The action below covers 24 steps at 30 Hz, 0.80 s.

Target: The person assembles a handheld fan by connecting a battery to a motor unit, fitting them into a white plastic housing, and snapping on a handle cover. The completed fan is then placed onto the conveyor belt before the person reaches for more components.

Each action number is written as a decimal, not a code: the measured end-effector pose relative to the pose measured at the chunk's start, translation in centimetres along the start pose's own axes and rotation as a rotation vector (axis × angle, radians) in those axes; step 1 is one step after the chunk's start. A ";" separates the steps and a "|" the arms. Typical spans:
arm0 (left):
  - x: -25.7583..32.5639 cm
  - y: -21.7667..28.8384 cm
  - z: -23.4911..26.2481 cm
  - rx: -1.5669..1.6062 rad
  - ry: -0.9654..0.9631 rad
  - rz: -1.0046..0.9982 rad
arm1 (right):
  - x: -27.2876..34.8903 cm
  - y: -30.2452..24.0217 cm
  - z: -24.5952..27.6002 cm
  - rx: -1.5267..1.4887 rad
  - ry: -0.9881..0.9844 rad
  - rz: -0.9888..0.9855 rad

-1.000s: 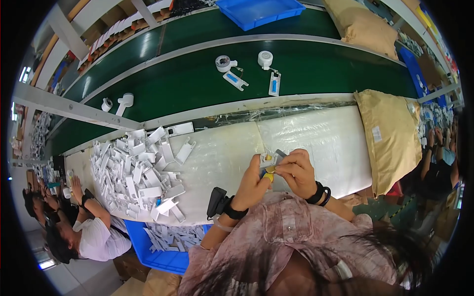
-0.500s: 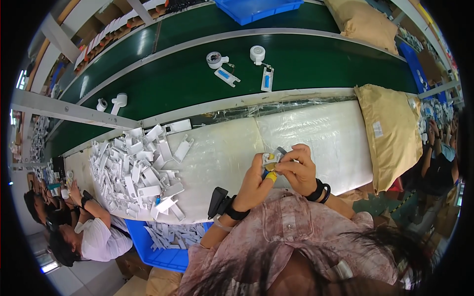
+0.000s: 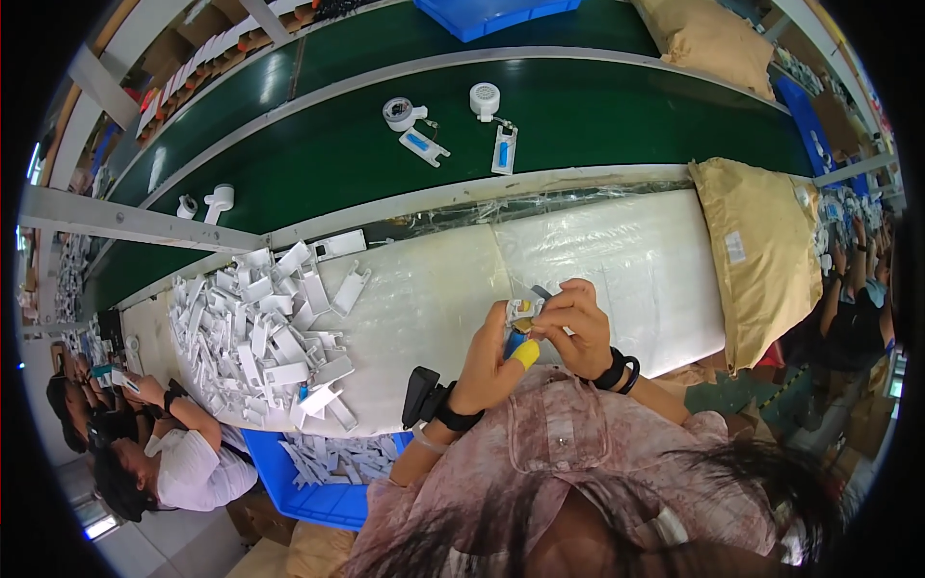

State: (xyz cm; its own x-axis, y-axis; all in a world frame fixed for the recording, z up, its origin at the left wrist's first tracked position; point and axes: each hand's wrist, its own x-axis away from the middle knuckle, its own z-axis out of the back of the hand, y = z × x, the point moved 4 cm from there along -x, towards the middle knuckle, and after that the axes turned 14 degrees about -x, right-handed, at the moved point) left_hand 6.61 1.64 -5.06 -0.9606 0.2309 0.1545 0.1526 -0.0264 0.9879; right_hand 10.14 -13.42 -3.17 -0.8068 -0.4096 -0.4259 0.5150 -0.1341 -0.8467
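My left hand [image 3: 489,371] is closed on a small white plastic part [image 3: 521,310] with a blue piece [image 3: 515,342] beneath it. A yellow covering [image 3: 526,354] wraps the thumb of that hand. My right hand [image 3: 581,335] meets it from the right, its fingertips pinched at the part's right edge by a small grey piece [image 3: 541,292]. The fingers hide much of what they grip. Left of my hands, a pile of white plastic housings [image 3: 255,332] spreads over the plastic-covered table [image 3: 617,250].
Beyond the table runs a green conveyor belt [image 3: 318,164] bearing round white units [image 3: 485,101] wired to flat pieces. A blue bin [image 3: 279,482] of white strips sits below the near edge. At right lies a brown paper bag [image 3: 761,260]. Another person [image 3: 193,462] works at left.
The units on the belt have shifted left, and the whole view has shifted slightly too. My left thumb has moved down a little, showing more of the blue piece. Both hands keep their grip.
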 end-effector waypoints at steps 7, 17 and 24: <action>0.0 -0.1 -0.2 0.003 0.031 -0.054 | -0.7 -0.1 0.3 -0.036 -0.041 -0.028; 0.2 -1.4 0.2 -0.313 0.146 -0.024 | -1.3 -0.6 -0.4 0.029 -0.062 0.012; -0.1 -0.6 0.1 -0.297 0.218 -0.174 | -1.4 -0.8 -0.5 0.053 -0.084 0.048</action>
State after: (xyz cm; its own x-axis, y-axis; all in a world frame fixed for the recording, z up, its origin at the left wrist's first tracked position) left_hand 6.61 1.73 -5.63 -0.9978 0.0462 -0.0478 -0.0593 -0.2925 0.9544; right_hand 10.67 -12.29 -2.04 -0.7551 -0.4902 -0.4354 0.5686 -0.1590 -0.8071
